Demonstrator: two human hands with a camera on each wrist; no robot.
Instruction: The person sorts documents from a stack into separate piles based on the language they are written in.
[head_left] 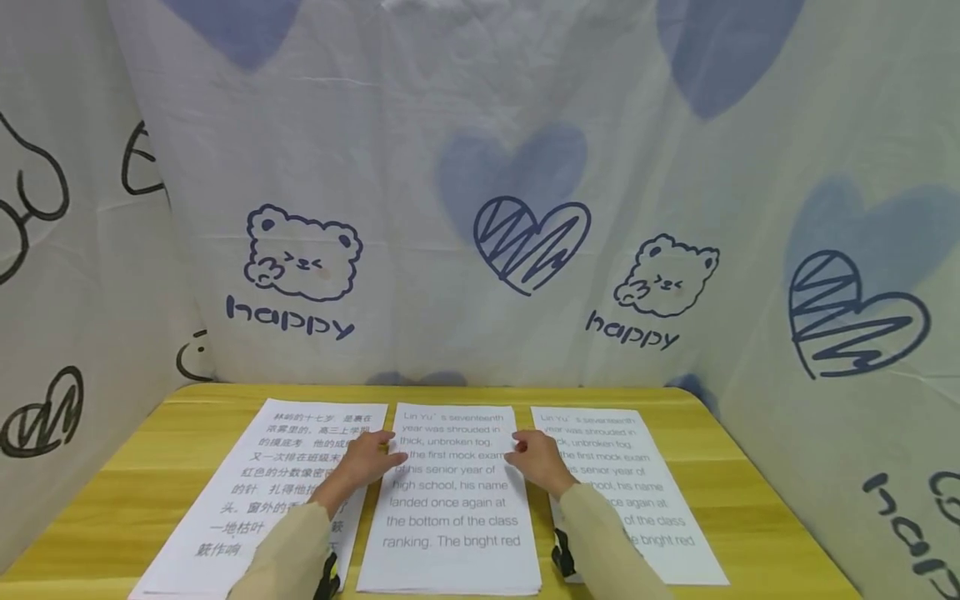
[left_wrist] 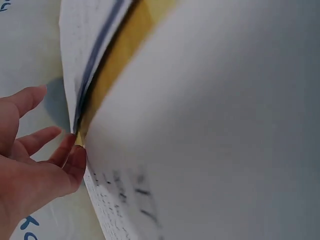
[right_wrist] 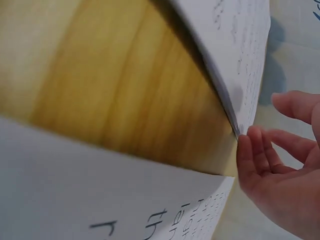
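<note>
In the head view, three stacks of printed paper lie side by side. My left hand (head_left: pixel 365 460) is at the left side of the middle stack (head_left: pixel 450 562), which has English text, its fingers bent towards the stack. Opposite it my right hand (head_left: pixel 542 461) is at the stack's right side. Seen from the left wrist, the fingertips of the left hand (left_wrist: pixel 42 167) lie right at the sheets' edge, thumb apart. From the right wrist, the right hand's fingers (right_wrist: pixel 248 157) meet the side of the stack, thumb raised away from it. Nothing is pinched in either hand.
A stack with Chinese text (head_left: pixel 187 560) lies on the left, partly under the left forearm. On the right is another English-text stack (head_left: pixel 675 567), overlapped by the right sleeve (head_left: pixel 609 542). The yellow wood-grain table (head_left: pixel 720 450) backs onto a white printed curtain (head_left: pixel 420 275).
</note>
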